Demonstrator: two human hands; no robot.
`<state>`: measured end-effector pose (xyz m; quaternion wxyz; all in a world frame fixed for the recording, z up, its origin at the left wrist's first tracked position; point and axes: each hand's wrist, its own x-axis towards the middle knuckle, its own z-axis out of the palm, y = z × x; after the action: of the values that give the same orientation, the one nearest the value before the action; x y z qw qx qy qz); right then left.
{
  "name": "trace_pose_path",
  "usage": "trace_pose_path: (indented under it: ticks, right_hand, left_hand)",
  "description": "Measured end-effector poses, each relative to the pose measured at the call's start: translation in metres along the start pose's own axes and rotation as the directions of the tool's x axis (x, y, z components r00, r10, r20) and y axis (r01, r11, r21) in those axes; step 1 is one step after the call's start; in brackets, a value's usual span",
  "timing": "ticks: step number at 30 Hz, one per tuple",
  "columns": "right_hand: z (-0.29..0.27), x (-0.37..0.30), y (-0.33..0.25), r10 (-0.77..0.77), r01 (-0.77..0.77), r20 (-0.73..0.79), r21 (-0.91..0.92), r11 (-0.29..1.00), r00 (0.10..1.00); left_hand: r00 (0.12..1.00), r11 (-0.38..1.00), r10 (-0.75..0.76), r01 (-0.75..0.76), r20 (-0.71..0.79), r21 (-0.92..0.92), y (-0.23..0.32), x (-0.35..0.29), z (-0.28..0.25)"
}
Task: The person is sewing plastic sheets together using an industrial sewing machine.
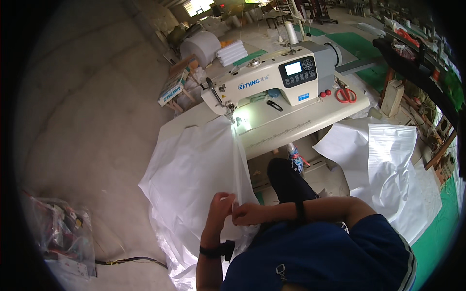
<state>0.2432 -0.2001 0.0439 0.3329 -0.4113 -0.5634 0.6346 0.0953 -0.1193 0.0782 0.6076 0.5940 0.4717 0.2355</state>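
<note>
A large white plastic-like sheet [189, 160] hangs over the front left of the sewing table and down past my lap. Its far edge lies under the needle area of a white sewing machine [257, 82], where a lamp glows. My left hand [221, 208] pinches the sheet's right edge near my body. Close beside it, my right hand [247, 214] is closed on the same edge, its fingertips partly hidden. The edge runs up from my hands to the needle in a narrow fold.
Red-handled scissors [345, 95] and a small black tool [274, 105] lie on the machine table [286, 131]. More white sheeting [388, 160] is heaped at the right. A clear bag of items [65, 233] sits on the floor at left, near a black cable [131, 259].
</note>
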Motion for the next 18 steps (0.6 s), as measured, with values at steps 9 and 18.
trace_pose_path:
  ticks: [9,18]
  right_hand:
    - [-0.027,-0.019,0.027,-0.134,-0.109,-0.461,-0.462,0.88,0.877]
    - [-0.049,0.005,0.058,0.02,-0.12,-0.403,-0.226,0.967,0.915]
  left_hand:
    - [0.866,0.562,0.45,-0.082,-0.22,0.823,-0.055,0.036,0.033]
    - [0.899,0.117,0.361,-0.306,0.247,0.945,-0.017,0.012,0.025]
